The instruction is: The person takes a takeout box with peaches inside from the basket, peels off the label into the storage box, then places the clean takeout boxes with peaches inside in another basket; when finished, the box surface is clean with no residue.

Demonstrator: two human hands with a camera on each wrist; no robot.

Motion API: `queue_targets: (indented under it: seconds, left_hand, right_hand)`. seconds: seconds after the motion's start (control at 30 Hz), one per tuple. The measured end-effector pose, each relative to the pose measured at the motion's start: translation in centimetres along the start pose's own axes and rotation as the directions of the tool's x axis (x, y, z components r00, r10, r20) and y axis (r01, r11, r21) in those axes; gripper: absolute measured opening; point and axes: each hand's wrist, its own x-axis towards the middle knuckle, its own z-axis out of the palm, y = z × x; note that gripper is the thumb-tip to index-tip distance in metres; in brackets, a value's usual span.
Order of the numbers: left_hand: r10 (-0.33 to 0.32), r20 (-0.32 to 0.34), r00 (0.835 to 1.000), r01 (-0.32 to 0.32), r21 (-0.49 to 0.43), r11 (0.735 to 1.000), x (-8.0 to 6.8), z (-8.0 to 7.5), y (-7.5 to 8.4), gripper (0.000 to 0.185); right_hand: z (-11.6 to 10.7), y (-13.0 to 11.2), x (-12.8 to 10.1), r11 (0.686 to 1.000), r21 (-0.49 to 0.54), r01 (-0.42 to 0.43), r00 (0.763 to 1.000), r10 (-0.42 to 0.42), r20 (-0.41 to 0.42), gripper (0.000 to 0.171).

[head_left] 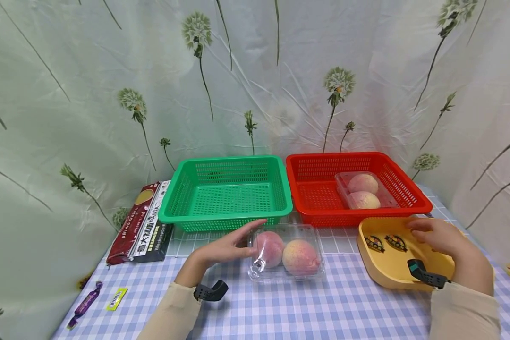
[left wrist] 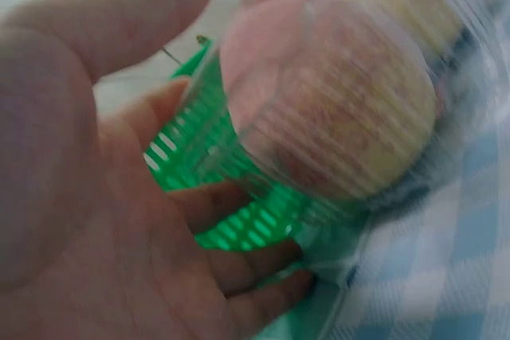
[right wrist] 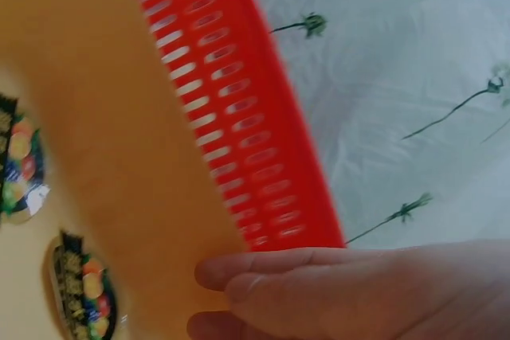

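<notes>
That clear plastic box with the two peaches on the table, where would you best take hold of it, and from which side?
Probably by its short left end, coming in from the left, where the left hand already reaches. The clear box lies flat with its long side across the table, and the green basket stands close behind it, so the ends are freer. Its thin walls likely flex, so spread the fingers over top and bottom.

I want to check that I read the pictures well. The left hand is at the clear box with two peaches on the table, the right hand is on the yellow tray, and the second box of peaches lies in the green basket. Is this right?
Not quite: the second box of peaches lies in the red basket, not the green basket, as the head view shows. The rest stands.
</notes>
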Motion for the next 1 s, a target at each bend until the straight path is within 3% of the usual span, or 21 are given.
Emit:
queue_targets:
  seconds: [0.1, 0.23, 0.4, 0.57, 0.7, 0.83, 0.93, 1.0]
  left_hand:
    - [-0.055, -0.036, 0.998, 0.054, -0.029, 0.998, -0.1, 0.1, 0.5, 0.069]
    - [-0.146, -0.099, 0.984, 0.127, -0.178, 0.976, 0.1, 0.4, 0.8, 0.059]
    - [-0.214, -0.131, 0.968, 0.165, -0.31, 0.936, 0.5, 0.9, 1.0, 0.058]
    - [-0.227, -0.108, 0.968, 0.183, -0.317, 0.931, 0.7, 1.4, 1.1, 0.062]
    - [-0.208, -0.085, 0.975, 0.17, -0.327, 0.93, 1.0, 1.8, 1.0, 0.063]
    - [-0.207, -0.091, 0.974, 0.165, -0.338, 0.926, 1.2, 2.2, 0.8, 0.059]
    - [-0.212, -0.095, 0.973, 0.169, -0.332, 0.928, 1.2, 2.2, 0.8, 0.06]
    - [-0.213, -0.091, 0.973, 0.173, -0.326, 0.929, 1.1, 2.2, 0.9, 0.062]
  right_hand:
    - [-0.4, -0.5, -0.3, 1.0, -0.022, -0.007, 1.0, 0.006, -0.013, 0.041]
    - [-0.6, -1.1, -0.5, 1.0, 0.008, 0.011, 0.998, -0.011, -0.06, 0.041]
    - [-0.6, -1.9, -0.6, 0.996, 0.09, 0.021, 0.978, -0.002, -0.209, 0.037]
    - [-0.1, -2.8, 0.1, 0.991, 0.134, 0.006, 0.921, 0.047, -0.387, 0.04]
    - [0.4, -3.3, 0.6, 0.982, 0.183, -0.054, 0.884, 0.132, -0.449, 0.044]
    - [0.7, -3.4, 0.9, 0.958, 0.262, -0.118, 0.807, 0.246, -0.537, 0.044]
    - [0.8, -3.4, 1.2, 0.952, 0.278, -0.127, 0.749, 0.276, -0.603, 0.044]
    - [1.0, -3.5, 1.5, 0.952, 0.284, -0.115, 0.747, 0.271, -0.607, 0.048]
